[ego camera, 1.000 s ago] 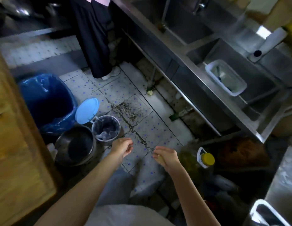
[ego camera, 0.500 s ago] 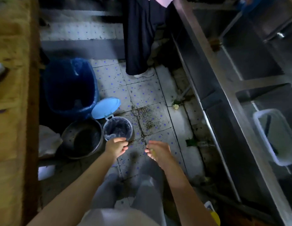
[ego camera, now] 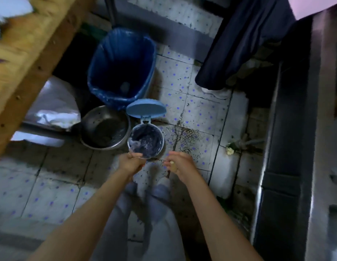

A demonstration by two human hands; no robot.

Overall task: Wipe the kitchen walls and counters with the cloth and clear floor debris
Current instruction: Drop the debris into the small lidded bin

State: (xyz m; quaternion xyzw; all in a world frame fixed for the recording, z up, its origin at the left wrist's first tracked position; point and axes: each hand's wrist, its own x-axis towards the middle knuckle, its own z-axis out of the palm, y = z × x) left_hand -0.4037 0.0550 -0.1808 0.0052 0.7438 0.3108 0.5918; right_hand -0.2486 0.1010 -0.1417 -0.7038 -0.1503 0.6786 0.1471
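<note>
I am looking down at a dirty tiled floor (ego camera: 199, 112) with blue dots. A small pedal bin (ego camera: 147, 142) with a dark liner stands open, its blue lid (ego camera: 146, 108) tipped back. My left hand (ego camera: 132, 162) is closed at the bin's near rim; what it holds, if anything, I cannot make out. My right hand (ego camera: 180, 164), just right of the bin, pinches a small yellowish scrap of debris (ego camera: 172, 164). A thin strand seems to run between the two hands. Another pale lump of debris (ego camera: 229, 150) lies on the floor by the counter's foot.
A large blue-lined bin (ego camera: 122, 68) and a steel bowl (ego camera: 105, 127) stand behind the pedal bin. A floor drain grate (ego camera: 187, 140) is to its right. Another person's dark trouser leg (ego camera: 239, 44) stands ahead. A wooden table (ego camera: 22, 53) is left, a steel counter (ego camera: 325, 129) right.
My view has swung down and left toward the floor. Both hands have moved forward to the pedal bin's near rim, the right still pinching the yellowish scrap.
</note>
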